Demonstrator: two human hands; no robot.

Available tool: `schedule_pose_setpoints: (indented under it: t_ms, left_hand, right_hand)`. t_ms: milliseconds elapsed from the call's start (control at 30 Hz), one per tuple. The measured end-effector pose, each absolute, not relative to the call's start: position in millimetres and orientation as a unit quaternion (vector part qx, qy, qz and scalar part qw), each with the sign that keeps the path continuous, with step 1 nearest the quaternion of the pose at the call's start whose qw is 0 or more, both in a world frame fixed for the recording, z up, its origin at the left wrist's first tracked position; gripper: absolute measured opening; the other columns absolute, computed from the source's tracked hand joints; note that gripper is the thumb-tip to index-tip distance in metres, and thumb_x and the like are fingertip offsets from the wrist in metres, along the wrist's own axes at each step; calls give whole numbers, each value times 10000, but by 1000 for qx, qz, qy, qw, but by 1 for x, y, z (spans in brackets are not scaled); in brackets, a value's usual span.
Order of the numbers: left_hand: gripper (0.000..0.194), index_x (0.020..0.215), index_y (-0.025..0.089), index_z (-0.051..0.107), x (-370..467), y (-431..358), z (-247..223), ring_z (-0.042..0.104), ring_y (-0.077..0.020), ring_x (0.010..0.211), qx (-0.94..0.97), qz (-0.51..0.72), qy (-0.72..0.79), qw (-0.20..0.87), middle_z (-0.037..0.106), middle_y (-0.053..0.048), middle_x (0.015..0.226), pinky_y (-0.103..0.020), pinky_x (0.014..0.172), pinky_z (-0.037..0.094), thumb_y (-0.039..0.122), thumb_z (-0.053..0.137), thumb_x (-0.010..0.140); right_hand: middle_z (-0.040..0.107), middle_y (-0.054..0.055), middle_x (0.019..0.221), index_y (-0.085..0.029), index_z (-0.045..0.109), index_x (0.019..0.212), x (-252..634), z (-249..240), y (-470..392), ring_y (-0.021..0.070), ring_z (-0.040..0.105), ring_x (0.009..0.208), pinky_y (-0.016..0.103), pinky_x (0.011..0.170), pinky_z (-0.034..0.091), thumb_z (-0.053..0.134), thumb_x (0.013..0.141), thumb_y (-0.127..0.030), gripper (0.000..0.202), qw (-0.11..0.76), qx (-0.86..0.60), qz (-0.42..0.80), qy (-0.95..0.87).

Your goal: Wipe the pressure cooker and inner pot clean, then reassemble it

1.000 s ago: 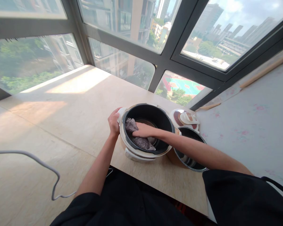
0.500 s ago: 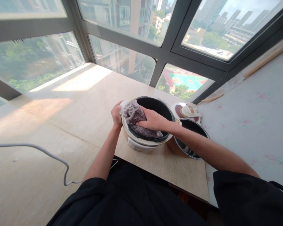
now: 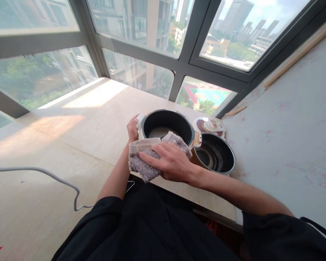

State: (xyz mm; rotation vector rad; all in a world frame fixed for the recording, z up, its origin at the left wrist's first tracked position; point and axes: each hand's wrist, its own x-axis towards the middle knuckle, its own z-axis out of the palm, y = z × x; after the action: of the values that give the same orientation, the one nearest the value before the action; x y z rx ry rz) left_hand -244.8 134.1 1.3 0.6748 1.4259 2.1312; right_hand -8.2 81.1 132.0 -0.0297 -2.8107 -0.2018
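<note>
R hand [image 3: 170,164] is flat on the cloth [image 3: 146,159], fingers spread and pressing it against the near outer wall of the cooker [image 3: 165,125]. Palm-pressed rather than pinched; thumb side is hidden, so can't tell if it's actually clamped round the fabric. Cloth is outside the pot, draped over the front rim and hanging down the body, bunched below the fingers.

L hand [image 3: 132,127] is curled round the cooker's left rim, bracing it. Closed on the rim afaict.

Cooker sits on the wood top [image 3: 78,119] near the front edge. Inner cavity is dark and looks bare. Just beside it on the right: a second pot [image 3: 215,155], steel-rimmed, touching or nearly so, can't tell which. Lid [image 3: 210,126] lies behind that pot. Grey cord [image 3: 54,178] runs off left across the top.

Step, imo: wiping the outer shell, front face, w/ interior looking done.

Next move needs: L hand holding firm so the body doesn't skid or tip off the near edge; R keeps even palm pressure and follows the curve of the wall; avoid snagging the cloth on the front latch.
</note>
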Motion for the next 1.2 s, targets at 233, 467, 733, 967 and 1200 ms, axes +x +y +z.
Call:
schedule_pose_setpoints:
  t_ms: [233,467,733,967,1200]
  left_hand:
    - [409,1022,128,757,-250,139,0,600,-160,736,256,804,467,264,693,-49,859,-266,672,469,400,605,758]
    - [442,1091,145,745,-254,139,-3,555,-136,637,243,790,484,288,630,-10,740,-245,614,447,387,591,754]
    - [421,1072,169,750,-255,139,-4,579,-142,704,237,785,485,303,655,-19,821,-244,638,453,385,606,741]
    - [407,1060,158,747,-250,137,-3,559,-132,672,221,805,468,289,651,-7,798,-254,653,466,370,617,739]
    - [448,1081,144,697,-237,122,10,667,-208,846,187,810,450,326,694,-56,864,-305,747,534,509,609,837]
  right_hand:
    - [630,117,1089,-237,551,1420,4,81,38,229,498,820,369,659,367,446,987,-178,450,210,-107,-118,-964]
    - [614,131,1123,-233,541,1433,25,35,30,245,540,882,382,720,421,477,964,-182,477,290,-177,-116,-934]
    - [614,136,1193,-242,454,1487,75,16,52,286,561,1025,462,893,495,592,890,-174,617,394,-329,-58,-856]
    - [618,121,1141,-220,516,1443,59,12,39,291,575,1046,467,922,507,616,808,-149,647,428,-369,17,-825]
    - [618,137,1101,-237,524,1474,-10,21,6,299,589,1008,461,882,538,599,829,-175,653,438,-318,85,-836]
